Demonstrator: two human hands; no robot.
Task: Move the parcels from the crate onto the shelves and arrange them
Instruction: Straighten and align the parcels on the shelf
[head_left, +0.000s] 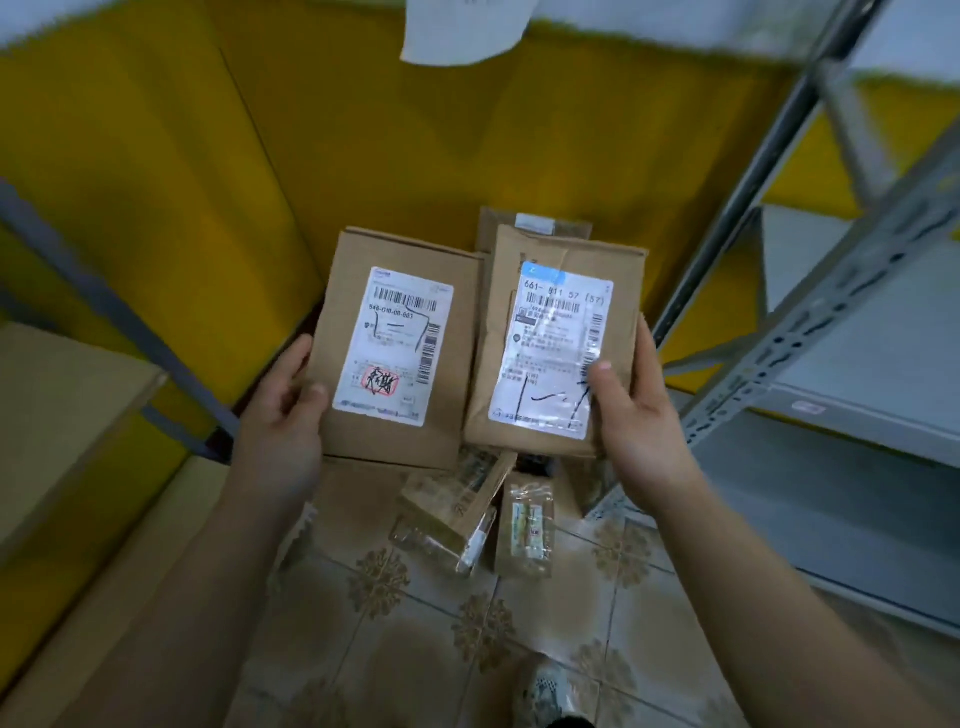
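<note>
A: Risks from here?
B: Each parcel is held one-handed by its outer edge. Left hand (283, 415) pinches the left parcel (395, 343), thumb on its face. Right hand (631, 410) pinches the right parcel (561, 343), thumb on the glossy label, so it could slip. A drop would land on the loose parcels (457, 514) on the floor (415, 623).
A: Else?
B: Shelf unit (857, 364) upright is close on the right. A swing could clip it.
A: Parcel condition?
B: Both flat brown cardboard, white labels up, side by side at centre. Right one is creased at its far end.
</note>
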